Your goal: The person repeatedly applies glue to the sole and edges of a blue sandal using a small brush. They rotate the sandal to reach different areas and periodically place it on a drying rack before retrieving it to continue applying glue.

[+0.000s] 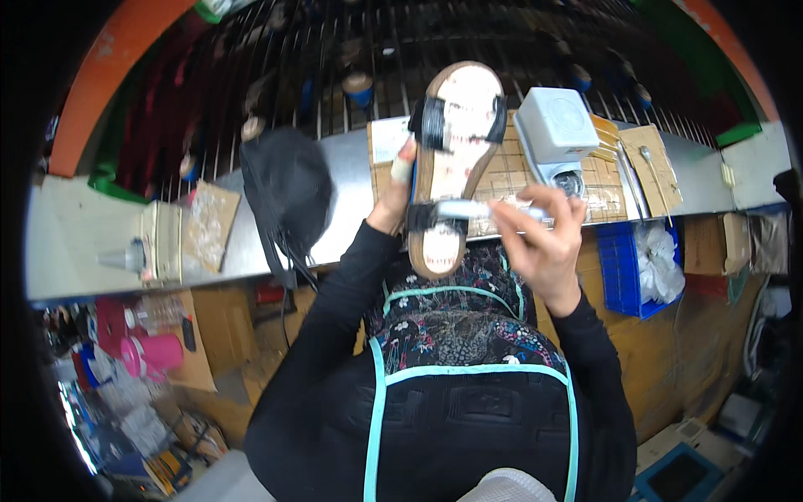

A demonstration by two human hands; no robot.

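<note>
A sandal sole [452,171] with a pale inner face, brown rim and black straps is held upright over the bench edge. My left hand [395,197] grips its left side, with a light wrap around one finger. My right hand [548,238] pinches a slim whitish tool [460,209], smeared by motion, whose exact kind I cannot make out. The tool's far end lies over the black strap [422,216] near the narrower lower end. Whether it touches the strap, I cannot tell.
Right of the sandal stands a grey-white container [556,125] on a taped brown board [606,188]. A black cap-like cloth item [288,192] sits on the metal bench [343,180] at left. Beyond runs a rack of bars [326,84]. A blue crate [619,268] hangs below right.
</note>
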